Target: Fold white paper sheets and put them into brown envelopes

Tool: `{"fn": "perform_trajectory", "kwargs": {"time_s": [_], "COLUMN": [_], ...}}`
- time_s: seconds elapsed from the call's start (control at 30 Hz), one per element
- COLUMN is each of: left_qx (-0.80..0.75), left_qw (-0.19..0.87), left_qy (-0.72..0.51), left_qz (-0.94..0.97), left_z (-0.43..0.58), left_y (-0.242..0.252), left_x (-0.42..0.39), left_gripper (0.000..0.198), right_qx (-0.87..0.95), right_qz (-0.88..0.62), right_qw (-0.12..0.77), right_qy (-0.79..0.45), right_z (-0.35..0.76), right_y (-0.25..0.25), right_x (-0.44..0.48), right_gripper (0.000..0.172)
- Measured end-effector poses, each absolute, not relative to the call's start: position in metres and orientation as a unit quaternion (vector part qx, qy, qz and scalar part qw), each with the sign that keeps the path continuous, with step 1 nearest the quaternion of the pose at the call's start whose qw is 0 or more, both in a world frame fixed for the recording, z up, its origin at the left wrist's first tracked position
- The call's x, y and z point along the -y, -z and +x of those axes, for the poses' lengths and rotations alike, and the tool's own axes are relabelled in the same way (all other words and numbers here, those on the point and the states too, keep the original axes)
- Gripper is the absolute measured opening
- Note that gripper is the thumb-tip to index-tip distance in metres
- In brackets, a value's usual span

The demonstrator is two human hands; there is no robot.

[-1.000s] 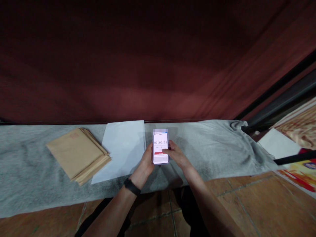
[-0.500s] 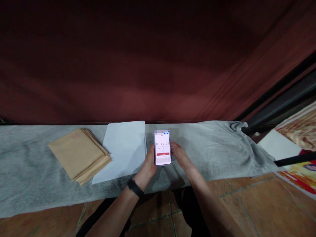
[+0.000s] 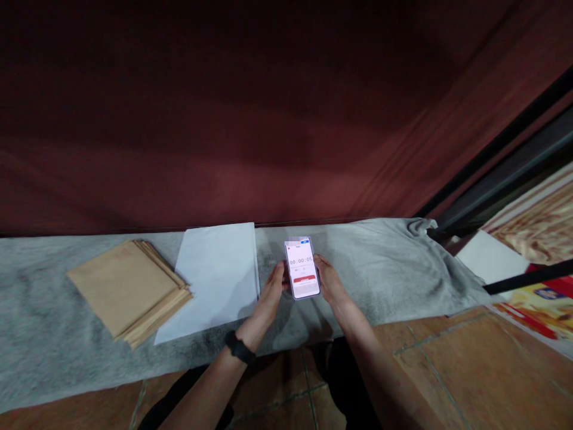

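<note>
A smartphone (image 3: 305,286) is held upright above the grey cloth, its lit screen showing a timer at 00:00:05 and a red button. My right hand (image 3: 330,282) grips its right edge, thumb along the side. On the left edge is my left hand (image 3: 271,294), its thumb a little off the phone and its fingers partly hidden behind it. A black band (image 3: 240,347) circles my left wrist. To the left lie white paper sheets (image 3: 215,275) and a stack of brown paper envelopes (image 3: 125,283), which overlaps the sheets' left edge.
The grey cloth (image 3: 376,275) covers a long narrow surface against a dark red fabric wall (image 3: 268,149). Dark bars (image 3: 492,143) and a colourful printed panel (image 3: 541,304) stand at the right. Brown floor tiles (image 3: 465,364) show below.
The timer has gone from 00:00:03 to 00:00:05. The phone tilts slightly and sits a little further right; my left thumb has moved off its edge. The view has shifted slightly.
</note>
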State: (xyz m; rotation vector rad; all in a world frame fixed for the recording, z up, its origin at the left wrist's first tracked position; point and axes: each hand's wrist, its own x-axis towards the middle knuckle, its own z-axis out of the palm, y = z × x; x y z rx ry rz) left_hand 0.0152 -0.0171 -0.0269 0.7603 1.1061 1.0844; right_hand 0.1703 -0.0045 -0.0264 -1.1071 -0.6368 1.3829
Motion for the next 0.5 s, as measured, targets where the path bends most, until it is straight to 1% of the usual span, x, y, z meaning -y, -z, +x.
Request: {"fn": "perform_trajectory", "kwargs": {"time_s": [0.17, 0.27, 0.4, 0.5], "left_qx": [-0.571, -0.588, -0.617, -0.665], "left_qw": [0.516, 0.402, 0.255, 0.164], "left_qy": [-0.449, -0.432, -0.326, -0.212], "left_qz": [0.454, 0.553, 0.669, 0.697], "left_z": [-0.021, -0.045, -0.071, -0.083], "left_y": [0.021, 0.02, 0.018, 0.017], "left_x": [0.0, -0.014, -0.02, -0.013], "left_gripper": [0.049, 0.051, 0.058, 0.062], "right_qx": [0.259, 0.264, 0.269, 0.305], "right_qz": [-0.51, -0.525, -0.546, -0.577], "right_qw": [0.594, 0.599, 0.611, 0.59], "right_qy": [-0.566, -0.544, -0.506, -0.475], "right_z": [0.202, 0.223, 0.25, 0.272], "right_y": [0.025, 0.023, 0.022, 0.022], "right_x": [0.0, 0.001, 0.002, 0.003], "right_gripper": [0.034, 0.034, 0.034, 0.036]}}
